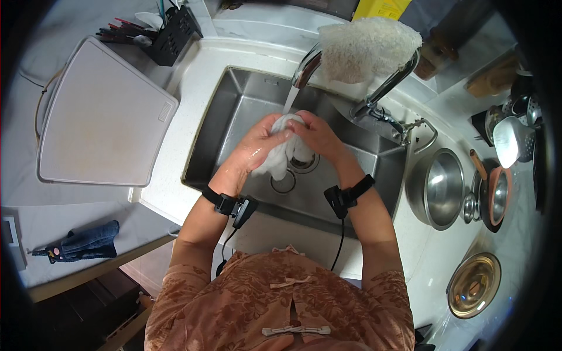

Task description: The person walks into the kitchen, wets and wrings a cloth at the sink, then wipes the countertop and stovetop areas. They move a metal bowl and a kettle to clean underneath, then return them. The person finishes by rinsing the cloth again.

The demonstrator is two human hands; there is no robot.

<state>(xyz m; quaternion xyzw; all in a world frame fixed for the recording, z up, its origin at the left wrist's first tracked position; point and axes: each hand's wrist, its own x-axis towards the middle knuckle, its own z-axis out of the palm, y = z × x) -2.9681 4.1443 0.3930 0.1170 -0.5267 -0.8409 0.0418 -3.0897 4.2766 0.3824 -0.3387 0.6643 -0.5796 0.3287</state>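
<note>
Water runs from the chrome faucet point(306, 70) beside a white cloth point(287, 151) bunched between my two hands above the sink. My left hand point(258, 142) grips the cloth's left side, its wet skin shining. On the other side, my right hand point(317, 134) holds the upper part, fingers curled into the folds. The cloth's lower end hangs over the drain point(303, 162) of the stainless steel sink point(221, 127). A fluffy off-white cloth point(369, 50) is draped over the faucet's neck.
Left of the sink lie a cutting board point(105, 118), a black utensil basket point(172, 37) and a folded blue cloth point(90, 243). To the right stand a metal bowl point(443, 188), smaller pans, a spatula point(508, 138) and a gold-toned lid point(474, 285).
</note>
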